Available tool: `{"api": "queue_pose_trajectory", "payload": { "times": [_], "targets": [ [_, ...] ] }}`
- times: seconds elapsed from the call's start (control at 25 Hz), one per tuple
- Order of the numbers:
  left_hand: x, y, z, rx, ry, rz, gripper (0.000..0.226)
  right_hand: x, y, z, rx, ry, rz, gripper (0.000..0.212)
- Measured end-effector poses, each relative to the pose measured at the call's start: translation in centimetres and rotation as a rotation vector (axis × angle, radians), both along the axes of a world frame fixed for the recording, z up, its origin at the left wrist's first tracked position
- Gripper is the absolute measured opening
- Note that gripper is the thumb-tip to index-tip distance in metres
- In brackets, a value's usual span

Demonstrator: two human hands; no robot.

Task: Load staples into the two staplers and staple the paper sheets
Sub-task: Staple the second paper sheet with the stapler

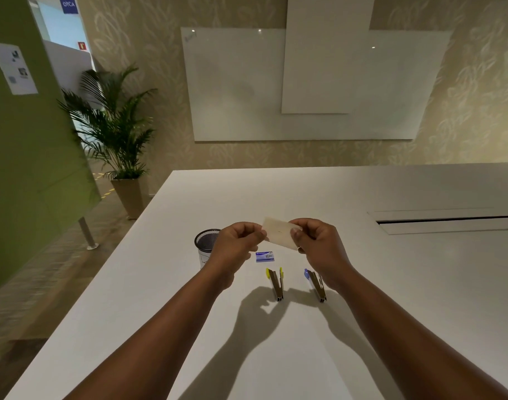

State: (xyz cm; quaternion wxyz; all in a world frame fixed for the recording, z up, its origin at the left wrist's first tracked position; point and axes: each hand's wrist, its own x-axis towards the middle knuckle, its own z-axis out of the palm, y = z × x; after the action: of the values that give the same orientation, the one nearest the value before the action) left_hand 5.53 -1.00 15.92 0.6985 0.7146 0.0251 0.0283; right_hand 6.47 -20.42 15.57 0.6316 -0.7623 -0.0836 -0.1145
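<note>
A white table (160, 284) stands before a patterned wall with a whiteboard (304, 88). Above the table, the left hand (235, 243) and right hand (316, 243) each pinch an end of a small paper sheet (278, 232). Just below that sheet lies a blue staple box (265, 256); nearer the person, the yellow stapler (275, 282) and blue stapler (316, 284) rest opened. Left of the sheet stands a mesh cup (204, 241).

A single wide-angle view from the person's head, looking forward and down along both forearms. The hands (278, 243) sit near the centre, at arm's length. The table (391, 284) fills the lower half; beyond the hands the far wall (149, 30) rises.
</note>
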Motion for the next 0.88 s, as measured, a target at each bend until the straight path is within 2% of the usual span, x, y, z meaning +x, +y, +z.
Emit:
{"api": "queue_pose_trajectory", "payload": {
  "times": [0.12, 0.24, 0.36, 0.52, 0.88],
  "targets": [
    [-0.6, -0.3, 0.0, -0.074, 0.018, 0.013, 0.004, -0.5, -0.1, 0.3, -0.064, 0.014, -0.002, 0.018],
    [-1.0, -0.6, -0.1, -0.205, 0.009, -0.029, 0.020, -1.1, 0.1, 0.4, -0.083, 0.042, 0.069, 0.019],
    [-1.2, -0.7, -0.1, -0.208, -0.045, -0.013, 0.030, -1.6, 0.2, 0.6, -0.012, 0.075, 0.119, 0.022],
    [-1.5, -0.7, -0.2, -0.189, -0.082, 0.064, 0.021, -1.8, 0.4, 0.6, 0.119, 0.141, 0.128, 0.016],
    [-2.3, -0.5, 0.9, -0.412, 0.152, -0.107, 0.022, -2.3, 0.3, 0.5, 0.200, 0.158, 0.152, 0.019]
  ]
}}
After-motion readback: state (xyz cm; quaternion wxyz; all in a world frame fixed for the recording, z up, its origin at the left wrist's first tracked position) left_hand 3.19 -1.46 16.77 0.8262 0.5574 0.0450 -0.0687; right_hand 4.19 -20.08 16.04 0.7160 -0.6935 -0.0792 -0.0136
